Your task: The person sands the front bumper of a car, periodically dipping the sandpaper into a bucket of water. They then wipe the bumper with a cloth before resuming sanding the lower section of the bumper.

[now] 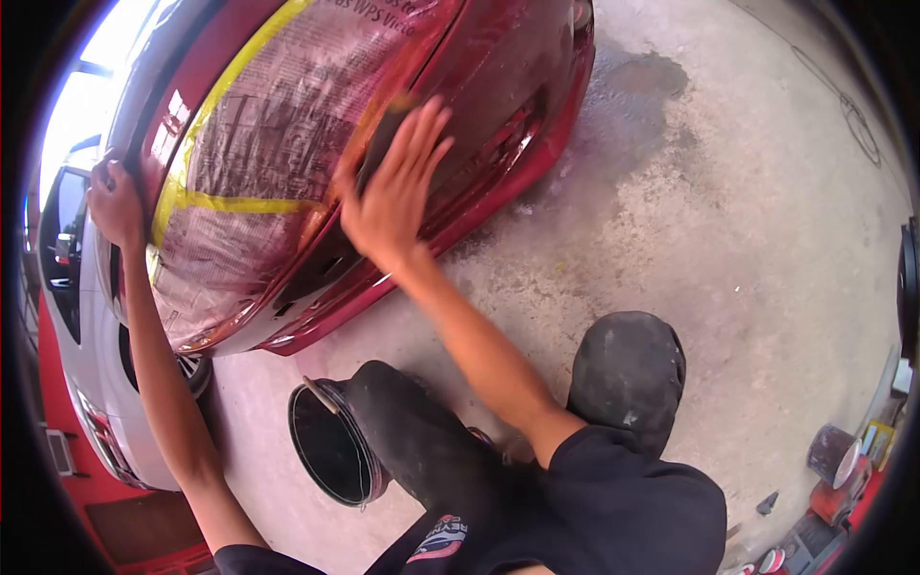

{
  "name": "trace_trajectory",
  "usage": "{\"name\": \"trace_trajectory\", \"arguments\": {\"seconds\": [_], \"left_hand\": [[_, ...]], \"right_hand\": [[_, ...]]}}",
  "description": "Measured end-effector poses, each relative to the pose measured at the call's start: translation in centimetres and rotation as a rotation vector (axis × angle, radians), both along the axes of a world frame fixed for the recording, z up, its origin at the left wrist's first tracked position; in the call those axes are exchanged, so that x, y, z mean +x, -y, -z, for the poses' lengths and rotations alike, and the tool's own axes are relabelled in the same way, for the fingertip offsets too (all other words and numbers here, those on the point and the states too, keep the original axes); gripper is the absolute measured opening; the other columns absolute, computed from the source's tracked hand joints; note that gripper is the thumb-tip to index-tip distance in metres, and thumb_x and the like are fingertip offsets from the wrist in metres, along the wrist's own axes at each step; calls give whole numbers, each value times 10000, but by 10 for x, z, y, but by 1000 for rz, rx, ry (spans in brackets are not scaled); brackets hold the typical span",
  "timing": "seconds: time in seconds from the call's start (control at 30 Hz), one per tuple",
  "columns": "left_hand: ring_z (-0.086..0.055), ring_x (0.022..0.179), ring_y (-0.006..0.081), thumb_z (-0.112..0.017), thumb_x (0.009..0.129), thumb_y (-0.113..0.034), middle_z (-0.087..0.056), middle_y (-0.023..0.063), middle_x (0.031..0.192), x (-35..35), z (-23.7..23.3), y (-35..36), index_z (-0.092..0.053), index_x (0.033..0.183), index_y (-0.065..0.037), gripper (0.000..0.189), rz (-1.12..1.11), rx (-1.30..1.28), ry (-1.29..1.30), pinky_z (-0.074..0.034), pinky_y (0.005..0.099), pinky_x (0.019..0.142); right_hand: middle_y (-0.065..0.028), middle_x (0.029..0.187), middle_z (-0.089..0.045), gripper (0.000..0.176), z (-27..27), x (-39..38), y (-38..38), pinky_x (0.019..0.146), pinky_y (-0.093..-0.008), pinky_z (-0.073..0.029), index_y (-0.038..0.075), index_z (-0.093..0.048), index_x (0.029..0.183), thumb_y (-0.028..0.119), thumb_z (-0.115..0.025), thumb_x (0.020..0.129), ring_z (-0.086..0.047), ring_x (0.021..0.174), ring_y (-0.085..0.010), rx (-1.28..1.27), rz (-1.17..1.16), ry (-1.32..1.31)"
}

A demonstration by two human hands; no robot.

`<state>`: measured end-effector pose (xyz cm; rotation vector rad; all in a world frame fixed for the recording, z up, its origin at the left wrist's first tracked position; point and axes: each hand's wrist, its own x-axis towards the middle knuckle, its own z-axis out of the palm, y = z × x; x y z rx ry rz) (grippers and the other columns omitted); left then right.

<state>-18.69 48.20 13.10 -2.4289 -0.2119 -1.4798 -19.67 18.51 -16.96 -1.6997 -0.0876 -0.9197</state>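
Note:
A dark red car (479,144) has its rear window covered with printed masking paper (268,144) and yellow tape (254,204). My right hand (393,187) lies almost flat over a dark sanding pad (381,144), its fingers stretched along it. The pad is against the panel just below the papered window, partly hidden by the hand. My left hand (117,203) leans on the far side of the car beside the window, its fingers loosely bent and partly hidden. The panel beneath my right hand looks dull and wet.
A black bucket (331,446) stands by my knee. A wet patch (647,81) darkens the concrete floor (767,230). A silver car (110,374) is parked at left. Cans and a tub (832,454) stand at lower right, near a cable (853,120) along the wall.

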Motion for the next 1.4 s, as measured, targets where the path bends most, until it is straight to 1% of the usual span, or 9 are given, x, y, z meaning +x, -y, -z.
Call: {"name": "trace_trajectory", "arguments": {"seconds": [0.07, 0.17, 0.43, 0.67, 0.83, 0.97, 1.03, 1.23, 1.4], "left_hand": [[-700, 1065, 388, -568, 987, -374, -754, 178, 1135, -1, -1, -14, -748, 1261, -185, 379, -5, 13, 1, -524, 489, 948], [-700, 1064, 387, -562, 994, -387, -749, 181, 1138, 6, -1, -23, -746, 1261, -184, 382, 7, 37, -9, -527, 494, 939], [-692, 1063, 335, -552, 1010, -359, -756, 134, 1161, 0, 2, -1, -757, 1248, -221, 343, -65, -6, 7, -527, 454, 951], [-679, 1088, 310, -553, 1000, -336, -759, 100, 1172, 0, 2, 5, -775, 1219, -223, 332, -16, -45, -6, -506, 424, 998], [-676, 1094, 364, -559, 981, -372, -744, 146, 1133, 0, 1, 9, -761, 1220, -237, 341, -35, -36, 22, -518, 474, 976], [-677, 1086, 384, -552, 981, -368, -745, 154, 1136, -2, 3, 20, -765, 1205, -229, 339, -2, -63, 27, -516, 483, 976], [-678, 1092, 373, -548, 982, -370, -749, 139, 1143, -1, 3, 19, -766, 1203, -226, 342, -44, -63, 12, -517, 482, 974], [-678, 1107, 362, -558, 978, -355, -752, 133, 1147, -3, 5, 24, -767, 1196, -225, 330, -18, -53, 58, -516, 469, 984], [-680, 1114, 359, -574, 966, -338, -761, 138, 1148, -1, 3, 21, -785, 1177, -215, 323, 31, -42, 57, -514, 450, 992]], "right_hand": [[-398, 1691, -14, 1037, 15, -7, -12, 1236, -711, 2, -132, 4, 1623, 613, -444, 1058, 20, 1583, -559, -24, -55, -4], [-396, 1693, -26, 954, -33, 53, 67, 1230, -719, 18, -169, -66, 1610, 497, -472, 1060, -14, 1585, -560, -21, 78, -5], [-386, 1698, -30, 930, 6, -2, -2, 1236, -705, 19, -170, -60, 1611, 471, -462, 1070, -3, 1593, -539, -80, 39, -38], [-246, 1744, -123, 723, -64, 91, 105, 1270, -651, 3, -103, -200, 1628, 400, -310, 1120, -29, 1617, -455, 54, 112, -126], [-359, 1712, -26, 820, -4, -2, 5, 1240, -677, 74, -153, -78, 1619, 464, -270, 1114, 23, 1599, -521, -6, -45, -40], [-349, 1715, -42, 822, -46, 70, 93, 1238, -702, 30, -201, -127, 1587, 462, -257, 1120, -22, 1588, -548, -50, 29, -35], [-326, 1726, -36, 795, -70, 99, 127, 1248, -679, 36, -179, -98, 1603, 426, -280, 1119, 11, 1609, -486, 18, -4, -99], [-324, 1728, 3, 801, 4, -1, 0, 1254, -669, 31, -182, -77, 1603, 434, -257, 1124, 42, 1618, -457, -55, -8, -15], [-345, 1718, -3, 833, -53, 72, 82, 1252, -679, 35, -204, -90, 1589, 445, -302, 1112, 27, 1609, -485, 12, 81, -156]]}}
